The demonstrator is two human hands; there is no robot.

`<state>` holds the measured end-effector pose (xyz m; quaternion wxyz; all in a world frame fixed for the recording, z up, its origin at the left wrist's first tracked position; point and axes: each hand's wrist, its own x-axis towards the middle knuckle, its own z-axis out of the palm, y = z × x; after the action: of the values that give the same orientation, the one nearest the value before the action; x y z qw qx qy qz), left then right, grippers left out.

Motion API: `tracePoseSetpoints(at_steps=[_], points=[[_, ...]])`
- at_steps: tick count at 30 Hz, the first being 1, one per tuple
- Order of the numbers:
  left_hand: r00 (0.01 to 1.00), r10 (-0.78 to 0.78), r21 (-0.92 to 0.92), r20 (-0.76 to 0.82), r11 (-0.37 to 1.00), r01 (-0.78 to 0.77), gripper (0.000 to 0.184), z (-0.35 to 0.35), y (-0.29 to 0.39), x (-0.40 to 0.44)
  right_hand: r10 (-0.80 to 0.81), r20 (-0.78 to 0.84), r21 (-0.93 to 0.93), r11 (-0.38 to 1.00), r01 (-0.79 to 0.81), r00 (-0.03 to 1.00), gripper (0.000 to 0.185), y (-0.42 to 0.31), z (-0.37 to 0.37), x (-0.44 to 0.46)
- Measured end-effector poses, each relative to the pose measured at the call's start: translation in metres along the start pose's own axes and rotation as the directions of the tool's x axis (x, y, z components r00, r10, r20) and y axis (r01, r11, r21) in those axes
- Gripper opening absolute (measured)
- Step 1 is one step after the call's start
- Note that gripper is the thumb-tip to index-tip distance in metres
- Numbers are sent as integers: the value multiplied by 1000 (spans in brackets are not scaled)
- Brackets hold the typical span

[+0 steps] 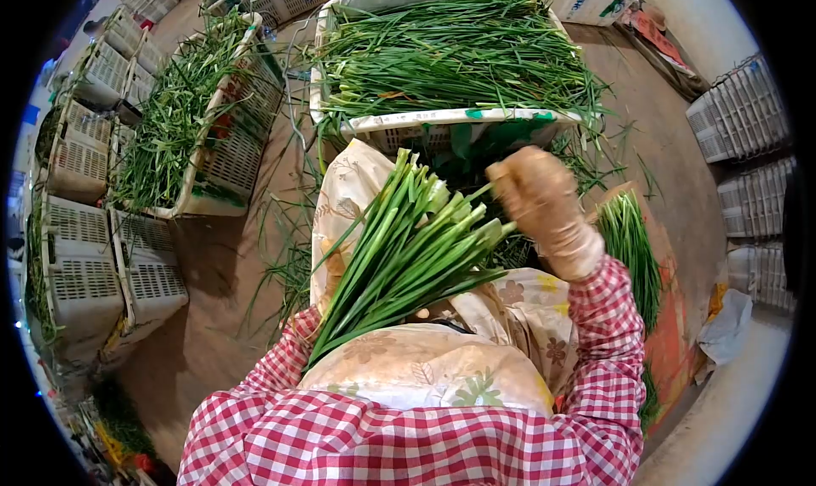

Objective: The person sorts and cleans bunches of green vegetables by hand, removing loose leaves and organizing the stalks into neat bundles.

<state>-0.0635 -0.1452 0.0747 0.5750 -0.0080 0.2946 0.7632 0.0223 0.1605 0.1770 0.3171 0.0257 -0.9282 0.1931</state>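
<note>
A large bunch of green stalks [408, 240] lies across my lap, its pale cut ends pointing up and to the right. My left hand [333, 269] is mostly hidden behind the bunch at its left side, and its fingers do not show clearly. Gloved and bent, my right hand [529, 189] is at the upper right of the bunch. Its fingers are closed on the end of a thin stalk that sticks out from the bunch. A floral apron [442, 367] covers my lap beneath the stalks.
In front stands a crate [442, 119] heaped with green stalks. Another full crate [204, 159] is at the left, beside stacked crates [81, 257]. Bundled stalks [629, 248] lie at my right. More crates [739, 112] stand by the right wall. Loose leaves litter the floor.
</note>
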Motion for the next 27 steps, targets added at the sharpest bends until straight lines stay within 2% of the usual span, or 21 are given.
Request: tracePoseSetpoints(at_steps=[2,4,5,7,9,10,11,12,13,14,16,18,19,20,21,22,24,25,26,27], points=[[1000,-1,1,5,1000,1,58,0,0,2,49,-95,-265,961,-73,994,22,39,-15,-14],[1000,2,3,15,1000,-2,58,1,0,5,205,-43,-666,723,-181,978,16,80,-36,-29],[1000,0,10,19,1000,0,58,2,-1,7,201,-42,-666,724,-177,979,16,98,-39,-36],[999,-10,10,34,1000,10,58,3,-1,13,342,-293,-607,655,-450,893,39,113,-45,-36],[999,-22,20,40,1000,21,58,5,-4,17,468,-110,-405,785,-469,877,61,84,-30,-26],[999,-25,24,38,999,24,58,6,-5,18,685,129,69,715,-695,717,61,51,-22,-13],[999,-31,25,39,999,30,58,8,-6,19,496,436,264,727,-634,751,57,31,-20,1],[999,-34,32,36,999,33,58,9,-6,19,513,468,320,661,-679,720,50,4,-8,2],[999,-41,33,34,999,40,59,10,-7,18,475,527,133,773,-620,705,45,-20,-7,12],[999,-41,37,31,998,40,59,11,-7,19,334,505,100,893,-438,796,38,-25,3,10],[999,-43,35,27,998,42,59,12,-7,18,215,230,172,951,-258,949,26,-24,18,-3],[999,-43,26,27,999,42,59,11,-10,15,287,146,138,942,-307,947,33,-9,20,-8],[999,-40,28,26,999,39,59,12,-11,17,222,53,-24,975,-221,974,31,7,23,-15],[999,-46,24,28,999,45,59,12,-12,19,154,17,-263,954,-144,988,28,25,20,-21],[999,-43,28,29,999,42,59,12,-12,20,218,-6,-671,722,-165,976,27,38,10,-24],[998,-48,25,34,999,47,59,13,-13,22,259,-186,-410,856,-314,948,27,59,-1,-25],[998,-47,32,46,998,45,60,13,-13,24,358,-262,-400,805,-438,896,31,68,-16,-16],[997,-52,34,49,998,50,60,13,-13,23,648,-17,47,761,-647,761,35,56,-21,-12],[997,-52,33,50,998,51,60,13,-13,24,737,338,405,447,-798,585,40,15,-33,7],[997,-54,36,51,998,53,60,13,-13,25,614,548,456,349,-819,568,50,-12,-41,19]])
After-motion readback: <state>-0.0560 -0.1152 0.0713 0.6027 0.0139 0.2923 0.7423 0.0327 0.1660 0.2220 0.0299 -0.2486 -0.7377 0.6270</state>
